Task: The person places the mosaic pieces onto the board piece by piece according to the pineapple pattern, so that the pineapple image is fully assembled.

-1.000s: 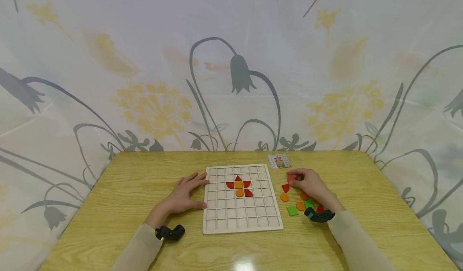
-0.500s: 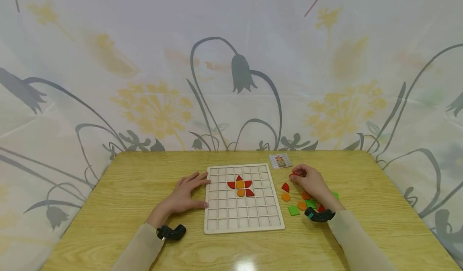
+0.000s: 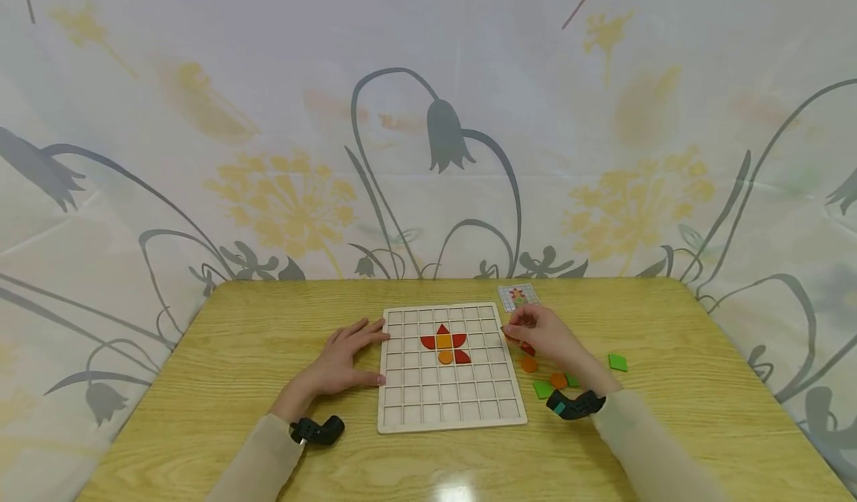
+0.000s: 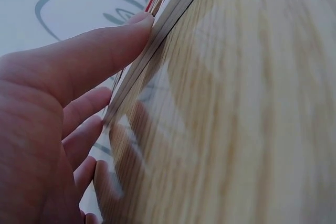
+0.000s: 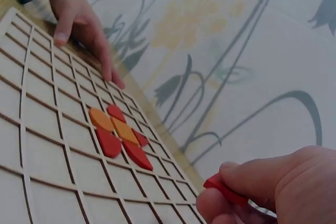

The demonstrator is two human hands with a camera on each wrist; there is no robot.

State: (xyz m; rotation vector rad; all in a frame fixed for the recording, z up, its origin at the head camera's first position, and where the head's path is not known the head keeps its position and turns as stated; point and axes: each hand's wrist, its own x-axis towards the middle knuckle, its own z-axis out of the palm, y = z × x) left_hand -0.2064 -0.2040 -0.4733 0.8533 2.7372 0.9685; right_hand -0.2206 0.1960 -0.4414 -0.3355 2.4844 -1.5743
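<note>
My left hand (image 3: 344,361) lies at the left edge of a white grid board (image 3: 415,398), its thumb and fingertips touching the rim. On the board sit an orange square (image 3: 445,341), an orange circle (image 3: 445,357), a red triangle (image 3: 442,329) and several red rounded tiles (image 3: 462,357). Just right of the board, my right hand (image 3: 545,336) pinches a red tile (image 5: 226,190) between thumb and fingers; its full shape is partly covered. Under that hand another red tile (image 3: 527,349) shows in part on the table.
Loose orange circles (image 3: 529,365) and green tiles (image 3: 543,390) lie right of the board, some partly hidden by the right arm. A green square (image 3: 617,362) lies farther right. Behind the right hand is a small pattern card (image 3: 515,294). A printed curtain (image 3: 301,115) hangs behind the table.
My right hand has lifted the red tile and carried it left toward the board's right edge. The green square at right is uncovered. My left hand has stayed in place.
</note>
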